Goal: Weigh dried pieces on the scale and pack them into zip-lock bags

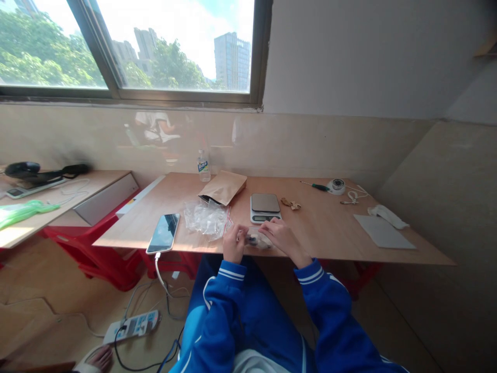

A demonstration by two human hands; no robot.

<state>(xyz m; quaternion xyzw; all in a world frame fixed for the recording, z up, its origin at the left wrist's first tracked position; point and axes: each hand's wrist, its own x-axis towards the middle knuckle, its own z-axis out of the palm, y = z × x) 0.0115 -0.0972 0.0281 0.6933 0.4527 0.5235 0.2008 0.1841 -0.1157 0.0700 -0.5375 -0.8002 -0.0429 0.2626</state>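
Note:
My left hand (234,242) and my right hand (284,238) meet at the near edge of the wooden table (330,228), both gripping a small clear plastic bag (256,239) with dark and pale contents. Just behind the hands stands a small digital kitchen scale (265,207) with a bare steel platform. A heap of empty clear zip bags (207,218) lies left of the hands, and a brown paper pouch (224,187) lies behind that heap. Both arms wear blue sleeves with white stripes.
A phone (164,232) on a cable lies at the table's left edge. A water bottle (203,166), small brown pieces (291,204), a screwdriver (314,186), a white round device (336,186) and a grey sheet (383,231) also lie on the table. A power strip (132,326) sits on the floor.

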